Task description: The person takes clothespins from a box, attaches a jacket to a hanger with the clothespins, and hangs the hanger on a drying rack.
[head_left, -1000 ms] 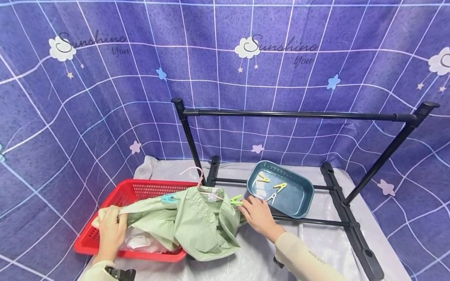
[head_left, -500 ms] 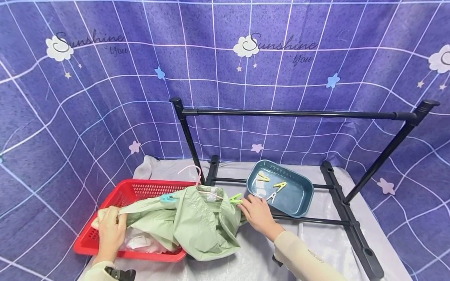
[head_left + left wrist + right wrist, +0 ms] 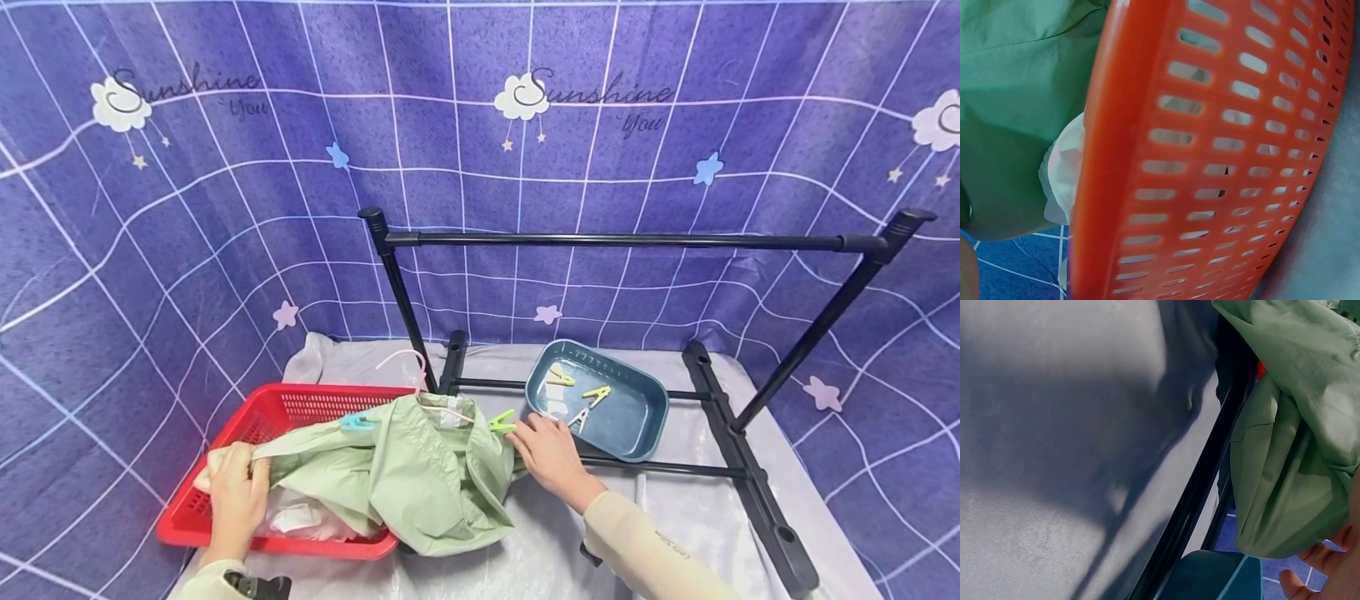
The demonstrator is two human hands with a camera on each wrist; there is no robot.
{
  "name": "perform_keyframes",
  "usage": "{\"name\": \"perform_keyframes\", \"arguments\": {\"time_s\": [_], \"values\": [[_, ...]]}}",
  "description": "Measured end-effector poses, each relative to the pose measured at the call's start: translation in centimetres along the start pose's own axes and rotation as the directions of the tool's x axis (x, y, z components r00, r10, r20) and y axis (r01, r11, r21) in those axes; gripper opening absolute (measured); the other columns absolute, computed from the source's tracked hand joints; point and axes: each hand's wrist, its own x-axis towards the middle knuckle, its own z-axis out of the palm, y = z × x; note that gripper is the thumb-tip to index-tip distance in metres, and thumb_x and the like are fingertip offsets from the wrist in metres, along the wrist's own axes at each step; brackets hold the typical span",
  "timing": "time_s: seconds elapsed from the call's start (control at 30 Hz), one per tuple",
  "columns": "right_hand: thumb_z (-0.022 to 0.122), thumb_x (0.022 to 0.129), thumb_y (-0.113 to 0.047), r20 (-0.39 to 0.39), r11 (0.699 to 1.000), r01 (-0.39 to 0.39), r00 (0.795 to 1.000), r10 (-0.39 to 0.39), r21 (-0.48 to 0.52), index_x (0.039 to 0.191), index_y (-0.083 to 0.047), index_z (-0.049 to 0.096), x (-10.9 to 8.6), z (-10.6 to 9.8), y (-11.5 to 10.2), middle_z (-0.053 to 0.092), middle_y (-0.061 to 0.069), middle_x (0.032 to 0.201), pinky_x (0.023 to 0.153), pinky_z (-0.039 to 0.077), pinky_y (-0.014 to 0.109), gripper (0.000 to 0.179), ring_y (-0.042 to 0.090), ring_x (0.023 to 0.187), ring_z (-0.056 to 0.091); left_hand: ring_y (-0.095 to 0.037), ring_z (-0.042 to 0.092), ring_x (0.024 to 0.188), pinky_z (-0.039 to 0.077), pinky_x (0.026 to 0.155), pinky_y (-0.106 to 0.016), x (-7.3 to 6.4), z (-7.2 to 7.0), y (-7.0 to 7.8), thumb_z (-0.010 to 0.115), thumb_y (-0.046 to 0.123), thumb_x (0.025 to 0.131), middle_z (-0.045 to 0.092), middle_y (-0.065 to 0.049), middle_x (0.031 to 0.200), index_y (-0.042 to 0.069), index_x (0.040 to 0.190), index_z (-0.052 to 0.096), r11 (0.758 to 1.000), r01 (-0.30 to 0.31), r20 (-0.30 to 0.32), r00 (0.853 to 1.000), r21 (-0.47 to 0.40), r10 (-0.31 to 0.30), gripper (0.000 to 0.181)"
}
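- Purple-blue curtain (image 3: 592, 200) filling the back of the head view, white grid lines, clouds, stars, "Sunshine You" lettering up top; below it, a pale cloth-covered surface (image 3: 555, 542).
- Black rack (image 3: 615, 240) from centre to right, its top bar crossing mid-frame.
- Here's the light-green garment (image 3: 420, 483), lower centre-left, bunched up, its left part lying over the red basket (image 3: 322, 547).
- A pink hanger (image 3: 423, 367) sits in its collar, hook poking up just above.
- Blue clip (image 3: 356, 422) on the garment's left side, bright green clip (image 3: 501, 422) on its right, and both look fastened from where I sit.
- Left hand (image 3: 236, 492), lower left: I've got its fingers curled tight on the garment's far end, over the basket.
- Right hand (image 3: 551, 454), lower centre-right: fingers loosely bent, fingertips right by the green clip and the cloth; whether they pinch anything, I can't tell.
- Just beyond that hand, the teal tray (image 3: 639, 417), with two yellow clips (image 3: 597, 393) and a pale clip (image 3: 579, 418) inside.
- Down in the basket I spot something white and crumpled (image 3: 296, 517) under the cloth.
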Motion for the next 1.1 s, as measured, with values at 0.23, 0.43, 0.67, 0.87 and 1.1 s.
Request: {"name": "perform_keyframes", "arguments": {"time_s": [0.23,0.43,0.67,0.87,1.1], "values": [[0.057,0.098,-0.034,-0.008,1.0,-0.011,1.0,0.011,0.004,0.093,-0.02,0.061,0.05,0.05,-0.05,0.049,-0.002,0.082,0.07,0.038,0.039,0.015,0.021,0.076,0.055,-0.038,0.04,0.083,0.025,0.075,-0.037,-0.05,-0.02,-0.14,0.057,-0.007,0.08,0.052,-0.017,0.073,-0.001,0.073,0.05,1.0,0.01,0.01,1.0,0.009,-0.01,0.011],[0.057,0.098,-0.033,-0.013,1.0,-0.016,1.0,0.016,0.017,0.09,-0.021,0.06,0.09,0.04,-0.13,0.048,-0.003,0.081,0.071,0.038,0.04,0.015,0.021,0.077,0.056,-0.036,0.04,0.08,0.025,0.073,-0.035,-0.04,0.04,-0.18,0.058,-0.007,0.079,0.051,-0.016,0.072,-0.001,0.073,0.049,1.0,-0.003,0.005,1.0,0.015,0.003,0.013],[0.057,0.099,-0.033,-0.008,0.999,-0.026,1.0,0.027,0.037,0.099,-0.021,0.065,0.09,-0.05,-0.16,0.05,-0.002,0.083,0.072,0.039,0.042,0.014,0.022,0.08,0.057,-0.036,0.041,0.082,0.026,0.072,-0.035,-0.05,0.09,-0.07,0.058,-0.007,0.08,0.05,-0.016,0.072,0.0,0.072,0.048,0.999,0.031,0.012,0.999,0.023,-0.031,0.015],[0.057,0.098,-0.032,-0.02,0.998,-0.019,1.0,0.02,0.056,0.096,-0.021,0.063,0.12,-0.24,-0.21,0.048,-0.002,0.081,0.07,0.04,0.042,0.013,0.022,0.078,0.056,-0.037,0.04,0.081,0.025,0.072,-0.037,0.03,0.1,-0.03,0.058,-0.006,0.081,0.051,-0.017,0.072,0.0,0.073,0.048,0.999,0.035,0.013,0.999,0.027,-0.036,0.015],[0.057,0.099,-0.032,-0.021,0.999,-0.015,1.0,0.016,0.044,0.094,-0.021,0.062,0.14,-0.26,-0.2,0.047,-0.003,0.08,0.07,0.04,0.041,0.013,0.021,0.079,0.056,-0.034,0.039,0.078,0.025,0.07,-0.037,-0.08,0.22,-0.22,0.059,-0.007,0.08,0.051,-0.017,0.073,-0.001,0.074,0.049,0.998,0.049,0.026,0.998,0.03,-0.05,0.013]]}}
